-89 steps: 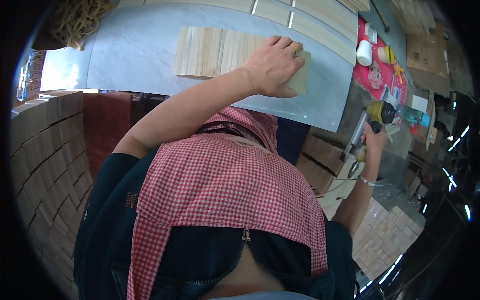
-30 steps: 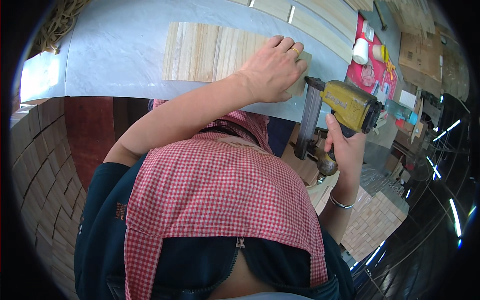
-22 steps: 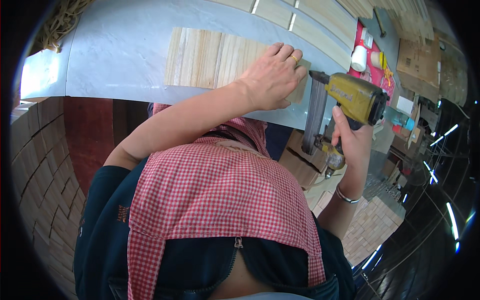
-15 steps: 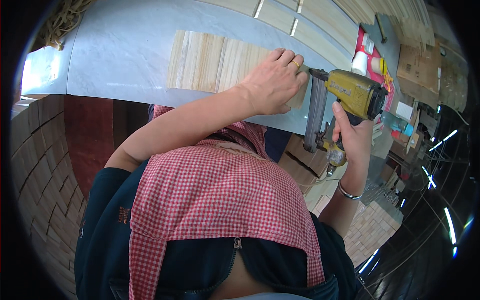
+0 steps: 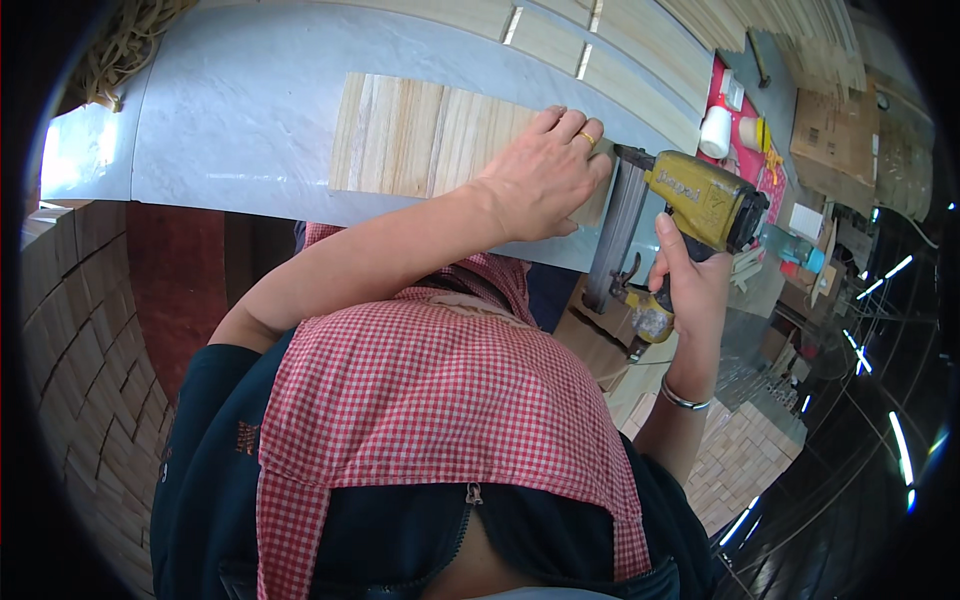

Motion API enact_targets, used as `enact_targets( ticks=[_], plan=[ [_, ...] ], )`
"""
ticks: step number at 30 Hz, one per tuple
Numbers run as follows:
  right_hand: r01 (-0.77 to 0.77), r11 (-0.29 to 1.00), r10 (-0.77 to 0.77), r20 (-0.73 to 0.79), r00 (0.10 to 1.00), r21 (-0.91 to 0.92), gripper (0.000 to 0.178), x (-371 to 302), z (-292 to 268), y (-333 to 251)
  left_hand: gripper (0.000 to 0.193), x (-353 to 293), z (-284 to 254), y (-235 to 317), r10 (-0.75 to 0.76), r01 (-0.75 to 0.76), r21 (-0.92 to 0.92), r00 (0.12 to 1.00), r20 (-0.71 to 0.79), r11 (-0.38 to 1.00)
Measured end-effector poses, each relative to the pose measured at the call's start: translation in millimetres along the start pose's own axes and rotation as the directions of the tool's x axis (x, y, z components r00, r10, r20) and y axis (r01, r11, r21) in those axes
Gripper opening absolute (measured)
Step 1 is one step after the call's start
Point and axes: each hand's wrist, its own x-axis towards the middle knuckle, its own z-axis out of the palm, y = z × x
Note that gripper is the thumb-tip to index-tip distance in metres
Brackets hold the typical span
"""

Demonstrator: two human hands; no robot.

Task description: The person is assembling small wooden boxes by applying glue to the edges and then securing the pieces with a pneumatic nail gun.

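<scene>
A pale panel of wooden slats [image 5: 400, 135] lies flat on the grey-white tabletop. My left hand [image 5: 550, 175] grips its right end, with the fingers bent over toward the far edge and the thumb toward the near edge. In my right hand [image 5: 690, 280] is a yellow and black nail gun [image 5: 700, 195], held by its handle with the fingers wrapped round. Its nose is at the panel's right end, close to my left fingertips; whether it touches the wood I cannot tell. The gun's long grey magazine [image 5: 618, 235] points back toward my body.
Several long wooden boards [image 5: 640, 90] lie along the table's far side. A pink-red surface at the right bears a white roll [image 5: 715, 133] and a yellow tape roll [image 5: 755, 133]. Cardboard boxes [image 5: 835, 140] stand beyond. Wood blocks [image 5: 85, 300] are stacked at the left, near a tan bundle [image 5: 120, 45].
The nail gun and my right hand have shifted slightly left and toward me, and the gun has tilted a little. My left hand stays on the panel.
</scene>
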Motion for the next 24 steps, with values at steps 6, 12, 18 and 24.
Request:
enact_targets(
  ticks=[6,12,18,24],
  plan=[
    [-0.062,0.998,0.062,0.005,0.998,0.006,0.023,0,-3,0,0.062,0,1,1,0.005,-0.005,0.015,1.000,-0.019,1.000],
    [-0.090,0.993,0.093,0.030,0.995,-0.078,0.026,2,-7,-2,0.069,-4,1,-1,0.020,-0.019,0.038,0.999,-0.025,0.999],
    [0.032,0.999,-0.033,-0.080,0.996,-0.021,0.024,-22,-18,18,0.082,-87,-68,-56,-0.095,0.092,0.302,0.995,-0.005,0.949],
    [0.028,1.000,-0.028,-0.070,0.997,0.002,0.023,-51,-27,37,0.066,-122,-87,-84,-0.097,0.106,0.228,0.994,-0.048,0.968]
  ],
)
